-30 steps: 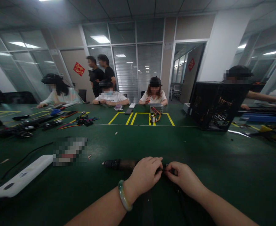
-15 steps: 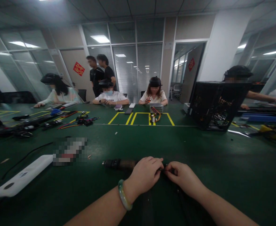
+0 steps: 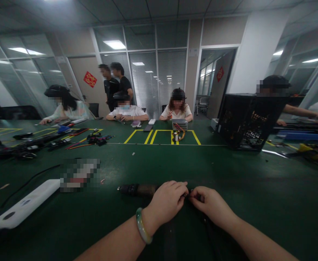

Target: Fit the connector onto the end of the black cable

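Note:
An electric screwdriver [image 3: 138,190] with a silver tip and a brown-grey grip lies on the green table, its tip toward the left. Over its rear part is my left hand [image 3: 170,199], closed around it, with a jade-coloured bangle at the wrist. Close by on the right, my right hand [image 3: 209,203] is closed in a pinch at the tool's back end. A dark cable [image 3: 205,221] runs down from under that hand, and its end seems to be between the fingers. The fingertips hide the exact joint.
A white power strip [image 3: 28,201] with a black cord lies at left, running into a blurred patch. Bundled cables [image 3: 93,139] lie behind it. A black computer case [image 3: 247,123] stands at right. Across the table, a metal power supply [image 3: 180,124] sits before a seated co-worker.
Both hands keep nearly the same place and grip at the screwdriver's back end. The view has shifted very slightly.

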A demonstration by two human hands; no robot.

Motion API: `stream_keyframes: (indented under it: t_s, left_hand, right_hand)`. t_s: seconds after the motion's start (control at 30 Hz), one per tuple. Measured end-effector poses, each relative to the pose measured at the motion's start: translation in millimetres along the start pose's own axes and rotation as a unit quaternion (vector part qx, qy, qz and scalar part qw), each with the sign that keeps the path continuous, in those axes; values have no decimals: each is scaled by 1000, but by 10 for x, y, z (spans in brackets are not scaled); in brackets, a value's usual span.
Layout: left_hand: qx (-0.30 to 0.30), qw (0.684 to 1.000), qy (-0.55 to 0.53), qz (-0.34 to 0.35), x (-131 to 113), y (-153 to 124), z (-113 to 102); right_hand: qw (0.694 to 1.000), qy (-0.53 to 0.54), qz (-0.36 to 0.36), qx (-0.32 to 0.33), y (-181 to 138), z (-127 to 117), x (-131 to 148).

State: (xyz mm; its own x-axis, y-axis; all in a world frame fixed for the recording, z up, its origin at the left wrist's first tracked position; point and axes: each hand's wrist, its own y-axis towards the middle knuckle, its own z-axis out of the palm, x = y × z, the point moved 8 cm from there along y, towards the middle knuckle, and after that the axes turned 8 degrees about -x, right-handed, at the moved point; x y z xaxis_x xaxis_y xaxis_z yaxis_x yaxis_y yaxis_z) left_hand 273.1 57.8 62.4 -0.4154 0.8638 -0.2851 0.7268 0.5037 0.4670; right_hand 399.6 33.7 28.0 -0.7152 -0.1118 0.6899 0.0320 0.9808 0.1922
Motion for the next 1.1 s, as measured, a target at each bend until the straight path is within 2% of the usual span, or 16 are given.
stream_keyframes:
  t_s: [0.13,0.4,0.63,0.87,1.1]
  left_hand:
    - [-7,1000,8,-28,52,-5,5]
    - [9,1000,12,9,-6,4,10]
    - [-13,1000,2,-24,45,-12,-10]
    - [6,1000,4,-2,-3,-1,-8]
    - [-17,999,-3,-32,61,-13,-10]
  right_hand:
    - [1000,2,-3,2,1,-9,27]
    - [1000,5,-4,0,3,-17,51]
    - [1000,3,-1,1,3,-3,12]
    - [1000,2,4,1,-4,-5,34]
    - [1000,-3,2,8,5,9,-6]
